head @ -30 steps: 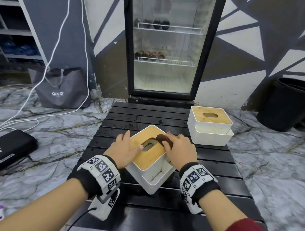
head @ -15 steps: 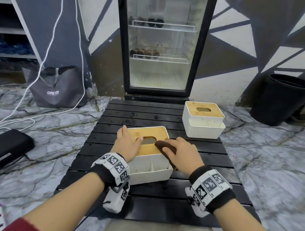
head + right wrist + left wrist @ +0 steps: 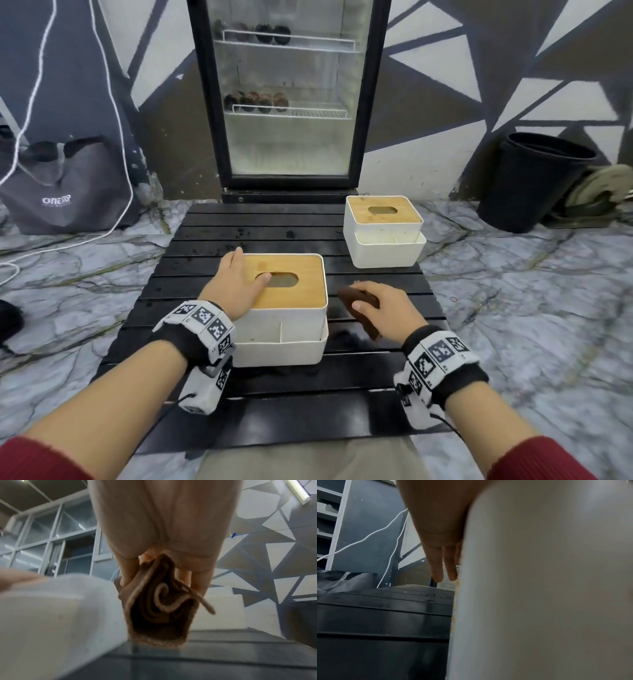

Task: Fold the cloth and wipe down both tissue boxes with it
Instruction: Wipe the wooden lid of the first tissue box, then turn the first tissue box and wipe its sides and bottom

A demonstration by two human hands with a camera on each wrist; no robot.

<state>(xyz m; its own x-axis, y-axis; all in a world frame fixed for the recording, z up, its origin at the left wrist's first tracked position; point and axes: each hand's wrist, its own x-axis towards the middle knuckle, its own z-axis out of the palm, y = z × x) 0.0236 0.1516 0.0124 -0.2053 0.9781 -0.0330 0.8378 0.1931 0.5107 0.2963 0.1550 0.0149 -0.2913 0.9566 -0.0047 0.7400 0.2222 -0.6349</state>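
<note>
Two tissue boxes sit on a black slatted table (image 3: 274, 219), and the cloth (image 3: 359, 310) is already folded into a thick brown wad, so the folding step looks done. A person's right hand (image 3: 380, 313) pinches that wad between thumb and curled fingers, just beside the right wall of the near box (image 3: 291, 318) and off its surface, with the folded edges hanging below the palm in the right wrist view. The left hand (image 3: 238, 286) lies flat and relaxed on the bamboo lid, fingers straight along its left edge and thumb at the oval slot, steadying the box rather than gripping it. Whether the near box is fully wiped cannot be told from here; the far box (image 3: 385, 245), at the table's back right corner and well apart from both hands, appears to be what is left. The cloth looks soft and layered, with a lighter stitched hem and one loose strip trailing from it
</note>
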